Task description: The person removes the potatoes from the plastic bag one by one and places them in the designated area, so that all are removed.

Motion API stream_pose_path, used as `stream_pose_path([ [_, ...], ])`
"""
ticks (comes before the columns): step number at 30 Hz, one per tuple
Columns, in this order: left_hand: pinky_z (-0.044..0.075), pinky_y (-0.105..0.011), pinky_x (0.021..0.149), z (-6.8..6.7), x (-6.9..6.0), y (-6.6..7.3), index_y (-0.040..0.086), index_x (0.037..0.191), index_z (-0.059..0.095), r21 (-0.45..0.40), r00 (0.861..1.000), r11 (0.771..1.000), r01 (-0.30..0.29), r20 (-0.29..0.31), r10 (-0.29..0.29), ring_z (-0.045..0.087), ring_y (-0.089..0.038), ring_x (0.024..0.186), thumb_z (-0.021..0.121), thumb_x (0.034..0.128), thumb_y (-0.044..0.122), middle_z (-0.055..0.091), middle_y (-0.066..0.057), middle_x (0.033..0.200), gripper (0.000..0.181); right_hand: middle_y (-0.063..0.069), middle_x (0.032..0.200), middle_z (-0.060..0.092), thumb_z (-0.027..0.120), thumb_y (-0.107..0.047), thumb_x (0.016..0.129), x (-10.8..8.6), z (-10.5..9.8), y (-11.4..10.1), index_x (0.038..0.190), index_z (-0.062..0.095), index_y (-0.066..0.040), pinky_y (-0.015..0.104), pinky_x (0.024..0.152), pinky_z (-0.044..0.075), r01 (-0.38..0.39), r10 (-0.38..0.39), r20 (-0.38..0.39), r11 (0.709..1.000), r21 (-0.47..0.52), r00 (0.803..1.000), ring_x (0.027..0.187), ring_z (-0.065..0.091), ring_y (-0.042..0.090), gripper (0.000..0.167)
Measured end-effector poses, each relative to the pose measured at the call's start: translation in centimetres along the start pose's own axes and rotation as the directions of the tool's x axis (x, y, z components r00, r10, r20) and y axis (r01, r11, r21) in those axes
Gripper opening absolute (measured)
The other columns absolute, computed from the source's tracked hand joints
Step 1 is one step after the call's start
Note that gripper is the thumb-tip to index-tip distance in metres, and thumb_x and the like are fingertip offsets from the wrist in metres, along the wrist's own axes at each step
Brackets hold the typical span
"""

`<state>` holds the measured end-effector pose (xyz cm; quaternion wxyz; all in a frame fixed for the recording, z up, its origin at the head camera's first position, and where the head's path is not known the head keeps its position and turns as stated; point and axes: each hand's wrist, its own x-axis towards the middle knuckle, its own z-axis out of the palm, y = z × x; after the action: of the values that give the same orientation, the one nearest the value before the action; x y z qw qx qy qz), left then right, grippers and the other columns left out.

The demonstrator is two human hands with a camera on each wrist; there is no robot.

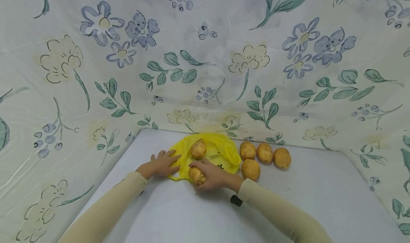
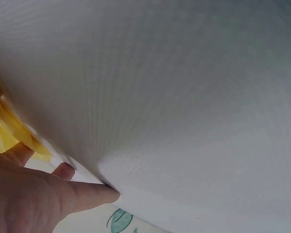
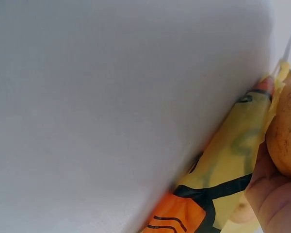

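A yellow plastic bag (image 1: 229,148) lies spread at the back of the white table, with one potato (image 1: 198,148) on it. My right hand (image 1: 211,175) grips another potato (image 1: 196,175) over the bag's front edge. In the right wrist view that potato (image 3: 287,128) shows at the right border, beside the printed bag (image 3: 233,145). My left hand (image 1: 163,163) rests with spread fingers on the bag's left side. The left wrist view shows the left hand (image 2: 34,194) with its fingers extended by the yellow plastic (image 2: 14,131).
Several potatoes sit right of the bag, among them a front one (image 1: 251,170) and the rightmost one (image 1: 282,158). A floral-patterned sheet (image 1: 217,75) rises behind the white table (image 1: 179,214). A dark strap piece (image 1: 236,200) shows under the right wrist.
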<state>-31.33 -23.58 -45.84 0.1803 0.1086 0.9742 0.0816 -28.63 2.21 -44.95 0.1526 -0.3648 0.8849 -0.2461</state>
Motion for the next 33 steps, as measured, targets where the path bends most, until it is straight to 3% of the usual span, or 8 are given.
stream_pose_path([
  [4,0.010,-0.080,0.107,0.0,0.0,-0.1,0.020,0.152,0.040,0.002,1.000,1.000,0.002,0.001,-0.002,0.016,-0.052,0.145,0.052,0.0976,0.052,0.022,-0.016,0.163,0.064,0.007,0.141,0.044,0.081,-0.036,0.079,-0.4,-0.1,-0.1,0.147,0.040,-0.033,0.035,0.091,0.050,0.019,-0.019,-0.001,1.000,-0.004,1.000,0.107,0.054,0.013,0.079],
  [10,0.009,-0.080,0.107,-0.2,0.1,-0.2,0.020,0.152,0.040,0.000,1.000,1.000,0.003,0.002,-0.003,0.015,-0.052,0.145,0.051,0.0978,0.052,0.021,-0.016,0.163,0.064,0.007,0.144,0.043,0.083,-0.035,0.078,-0.6,-0.1,0.3,0.148,0.039,-0.032,0.039,0.100,0.048,0.034,-0.034,-0.032,0.999,0.005,0.999,0.117,0.051,0.014,0.083],
  [18,0.008,-0.080,0.108,0.0,-0.1,-0.1,0.020,0.153,0.039,-0.007,1.000,1.000,0.005,0.013,-0.005,0.014,-0.052,0.146,0.051,0.0978,0.052,0.020,-0.015,0.163,0.064,0.006,0.148,0.042,0.083,-0.033,0.079,-1.4,-0.4,0.6,0.150,0.038,-0.028,0.044,0.106,0.044,0.018,-0.017,-0.022,0.998,0.059,1.000,0.127,0.049,0.019,0.084],
  [25,0.008,-0.080,0.107,-0.2,-0.1,-0.1,0.020,0.153,0.039,-0.004,1.000,1.000,0.001,0.010,-0.001,0.014,-0.052,0.145,0.051,0.0979,0.052,0.020,-0.015,0.163,0.065,0.001,0.147,0.046,0.084,-0.031,0.078,-2.2,-1.1,0.9,0.150,0.038,-0.023,0.045,0.110,0.041,0.099,-0.097,-0.045,0.994,0.046,0.994,0.133,0.045,0.018,0.085],
  [29,0.008,-0.080,0.107,-0.2,-0.2,-0.1,0.020,0.153,0.039,-0.003,1.000,1.000,0.004,0.009,-0.004,0.015,-0.052,0.145,0.051,0.0980,0.052,0.021,-0.016,0.163,0.065,0.003,0.143,0.047,0.086,-0.027,0.075,-2.6,-1.4,1.2,0.149,0.040,-0.020,0.045,0.108,0.042,0.133,-0.127,-0.069,0.988,0.080,0.989,0.129,0.046,0.019,0.087],
  [33,0.008,-0.080,0.107,0.0,-0.2,0.0,0.020,0.153,0.039,-0.014,1.000,1.000,0.008,0.014,-0.008,0.014,-0.052,0.145,0.051,0.0976,0.052,0.020,-0.015,0.163,0.065,0.004,0.136,0.049,0.089,-0.025,0.072,-3.1,-1.5,1.5,0.146,0.043,-0.020,0.043,0.101,0.045,0.122,-0.110,-0.102,0.985,0.119,0.989,0.120,0.049,0.018,0.087],
])
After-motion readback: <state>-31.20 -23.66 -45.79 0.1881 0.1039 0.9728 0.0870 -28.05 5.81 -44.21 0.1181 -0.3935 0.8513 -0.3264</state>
